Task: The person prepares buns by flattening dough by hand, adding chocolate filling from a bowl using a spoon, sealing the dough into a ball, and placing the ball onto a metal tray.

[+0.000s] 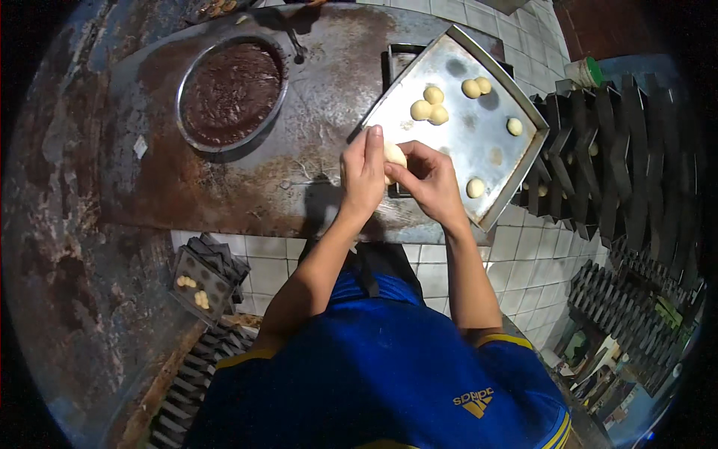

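Note:
A pale piece of dough [395, 155] sits between my two hands, above the near left edge of a metal tray [458, 135]. My left hand [362, 173] closes on its left side with the thumb pointing up. From the right, my right hand [431, 182] pinches the same piece between thumb and fingers. Part of the dough is covered by my fingers. On the tray lie a cluster of three dough balls [429, 106], a touching pair [476, 87], and two single balls, one at the right side [514, 126] and one near the front corner [475, 188].
A metal bowl [182, 112] of dark brown paste stands left on the worn metal table [321, 82], with a dark-handled utensil [295, 49] beside it. Stacked dark trays [621, 150] rise at the right. Lower left, a small tray [196, 273] holds dough pieces.

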Demonstrator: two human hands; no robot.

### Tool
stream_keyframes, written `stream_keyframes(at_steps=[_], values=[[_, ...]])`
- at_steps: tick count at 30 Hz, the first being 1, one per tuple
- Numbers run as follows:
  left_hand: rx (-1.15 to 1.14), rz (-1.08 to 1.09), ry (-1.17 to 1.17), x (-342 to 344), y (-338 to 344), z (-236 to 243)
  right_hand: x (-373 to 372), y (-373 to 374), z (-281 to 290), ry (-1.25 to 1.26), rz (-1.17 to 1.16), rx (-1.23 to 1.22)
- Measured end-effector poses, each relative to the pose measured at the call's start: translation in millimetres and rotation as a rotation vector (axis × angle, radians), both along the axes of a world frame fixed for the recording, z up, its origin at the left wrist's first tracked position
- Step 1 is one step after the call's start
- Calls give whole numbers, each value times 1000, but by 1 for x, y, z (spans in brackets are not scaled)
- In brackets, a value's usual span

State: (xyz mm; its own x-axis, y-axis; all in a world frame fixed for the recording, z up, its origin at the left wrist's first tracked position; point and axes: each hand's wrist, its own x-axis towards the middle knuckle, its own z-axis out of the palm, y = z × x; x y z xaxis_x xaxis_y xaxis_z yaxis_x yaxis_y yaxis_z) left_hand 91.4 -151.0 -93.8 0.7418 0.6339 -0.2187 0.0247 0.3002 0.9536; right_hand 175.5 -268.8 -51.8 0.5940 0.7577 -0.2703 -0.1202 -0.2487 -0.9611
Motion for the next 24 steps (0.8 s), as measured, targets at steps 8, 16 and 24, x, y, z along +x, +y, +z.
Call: stream_keyframes(at_steps=[8,16,24], values=[[42,313,-27,-43,84,59,-79,136,28,-152,-423,313],[70,160,-128,-121,169,55,-96,206,55,-48,-177,238],[319,22,-141,-174,204,-7,-126,250,94,-306,471,17]])
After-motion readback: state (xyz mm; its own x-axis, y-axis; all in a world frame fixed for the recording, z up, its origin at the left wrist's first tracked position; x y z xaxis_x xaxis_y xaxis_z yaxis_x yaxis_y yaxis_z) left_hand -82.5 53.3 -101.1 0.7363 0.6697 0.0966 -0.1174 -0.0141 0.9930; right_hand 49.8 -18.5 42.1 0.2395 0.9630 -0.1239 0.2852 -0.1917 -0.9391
